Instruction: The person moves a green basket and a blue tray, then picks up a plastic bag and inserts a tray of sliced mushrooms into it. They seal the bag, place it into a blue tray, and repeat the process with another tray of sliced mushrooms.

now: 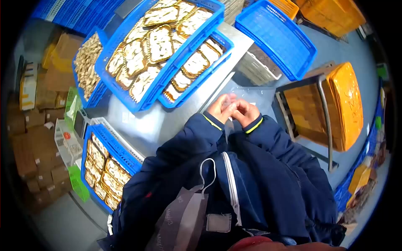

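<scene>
My left hand (220, 107) and my right hand (246, 111) meet in front of my jacket, near the steel table's edge. Fingers of both are curled and pressed together at the tips. A thin clear plastic piece (228, 127) hangs just below them; what the fingertips pinch is too small to make out. To the upper left, a large blue crate (144, 103) full of gold-edged trays with pale pieces (160, 43) rests on the steel table (134, 123). A smaller blue crate (194, 90) with similar trays sits beside it.
A blue bin of loose pale pieces (87, 62) stands at the left, another tray-filled blue crate (135, 162) at the lower left. An empty-looking blue crate (278, 35) lies at the upper right. A cart with a metal handle (325, 121) carries an orange-wrapped box (345, 106).
</scene>
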Demonstrator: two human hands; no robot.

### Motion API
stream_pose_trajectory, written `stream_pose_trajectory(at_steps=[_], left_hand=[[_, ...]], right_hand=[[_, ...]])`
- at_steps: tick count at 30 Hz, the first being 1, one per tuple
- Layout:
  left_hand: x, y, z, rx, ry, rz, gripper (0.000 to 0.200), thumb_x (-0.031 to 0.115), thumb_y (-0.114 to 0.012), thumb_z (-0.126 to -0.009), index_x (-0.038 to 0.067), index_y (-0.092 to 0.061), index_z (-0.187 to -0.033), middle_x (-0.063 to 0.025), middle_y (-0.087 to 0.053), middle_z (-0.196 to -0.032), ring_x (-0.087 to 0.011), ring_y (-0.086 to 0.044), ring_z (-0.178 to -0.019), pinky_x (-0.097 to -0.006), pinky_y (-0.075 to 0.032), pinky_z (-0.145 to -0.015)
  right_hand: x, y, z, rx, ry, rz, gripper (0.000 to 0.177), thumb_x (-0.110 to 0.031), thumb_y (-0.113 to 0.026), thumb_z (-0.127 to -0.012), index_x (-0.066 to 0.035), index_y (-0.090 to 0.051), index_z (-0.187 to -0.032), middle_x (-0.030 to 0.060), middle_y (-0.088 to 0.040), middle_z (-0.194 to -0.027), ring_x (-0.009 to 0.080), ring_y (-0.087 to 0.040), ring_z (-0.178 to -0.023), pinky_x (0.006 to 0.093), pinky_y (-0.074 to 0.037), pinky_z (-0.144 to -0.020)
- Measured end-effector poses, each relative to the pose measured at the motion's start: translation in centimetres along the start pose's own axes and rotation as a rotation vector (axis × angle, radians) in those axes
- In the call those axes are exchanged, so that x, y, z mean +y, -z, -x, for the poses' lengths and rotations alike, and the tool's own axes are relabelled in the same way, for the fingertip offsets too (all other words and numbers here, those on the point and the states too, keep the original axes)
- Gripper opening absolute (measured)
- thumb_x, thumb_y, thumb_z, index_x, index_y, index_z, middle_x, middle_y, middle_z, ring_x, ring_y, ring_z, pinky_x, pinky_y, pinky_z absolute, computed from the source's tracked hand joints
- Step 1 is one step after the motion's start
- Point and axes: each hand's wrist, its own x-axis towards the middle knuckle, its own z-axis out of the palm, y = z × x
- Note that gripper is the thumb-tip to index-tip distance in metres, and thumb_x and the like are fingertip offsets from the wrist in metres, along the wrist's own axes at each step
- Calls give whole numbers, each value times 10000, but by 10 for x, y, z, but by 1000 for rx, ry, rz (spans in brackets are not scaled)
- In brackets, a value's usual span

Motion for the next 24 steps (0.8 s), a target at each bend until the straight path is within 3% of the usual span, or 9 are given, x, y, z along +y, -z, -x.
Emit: stream_pose_trajectory(at_steps=[5,7,9,13,15,19,21,22,24], left_hand=[[15,22,22,130,-92,-104,370,125,-485,-890,-18,-386,-1217,-131,-512,-1125,-170,-557,-939,-267,-479,-746],[31,33,37,318,-173,-286,243,41,-450,-863,-4,-494,-1098,-99,-559,-969,-133,-575,-814,-250,-486,-687],[33,55,53,458,-92,-545,170,23,-463,-843,19,-536,-996,-57,-572,-793,-96,-563,-660,-227,-473,-585],[64,73,103,837,-252,-765,129,-20,-536,-789,44,-541,-901,-8,-536,-644,-49,-508,-541,-198,-419,-500],[88,68,125,1028,-230,-780,151,30,-568,-756,56,-515,-895,-98,-570,-654,-198,-565,-522,-289,-429,-489],[88,70,144,1067,-419,-692,256,32,-556,-761,16,-435,-987,-80,-539,-680,-115,-550,-528,-252,-427,-471],[79,54,161,1091,-104,-230,241,34,-530,-772,13,-432,-991,-81,-545,-689,-116,-533,-473,-239,-433,-444],[76,57,176,1134,-176,-194,237,55,-515,-791,-2,-388,-983,-101,-559,-709,-143,-491,-380,-245,-420,-343],[84,63,203,1299,-272,-329,185,54,-528,-790,50,-392,-915,-66,-509,-578,-128,-465,-357,-244,-384,-328]], right_hand=[[-14,-24,-16,4,65,82,102,-90,-520,-872,-14,-508,-937,20,-567,-768,72,-540,-695,210,-453,-640],[-20,-38,-24,-51,90,125,122,-126,-518,-878,-18,-485,-923,22,-552,-740,75,-551,-673,213,-454,-619],[-39,-54,-28,-85,207,354,116,-122,-511,-878,-13,-484,-905,35,-550,-719,85,-550,-633,220,-452,-589],[-64,-81,-48,-96,443,414,76,-88,-490,-872,-14,-480,-877,53,-552,-700,113,-565,-619,231,-448,-579],[-80,-106,-48,-195,477,339,62,-76,-483,-871,-16,-477,-885,56,-552,-704,121,-573,-637,237,-453,-593],[-82,-154,-52,-495,574,142,59,-56,-483,-864,-14,-477,-905,104,-529,-813,170,-591,-693,255,-464,-625],[-79,-166,-51,-590,678,225,73,-67,-482,-867,-13,-482,-916,106,-525,-801,182,-590,-693,258,-463,-630],[-75,-171,-53,-593,571,106,70,-80,-479,-873,-15,-474,-898,98,-525,-778,172,-575,-665,259,-461,-626],[-65,-176,-66,-615,442,102,97,-103,-451,-891,-6,-442,-884,80,-519,-730,155,-571,-649,259,-463,-622]])
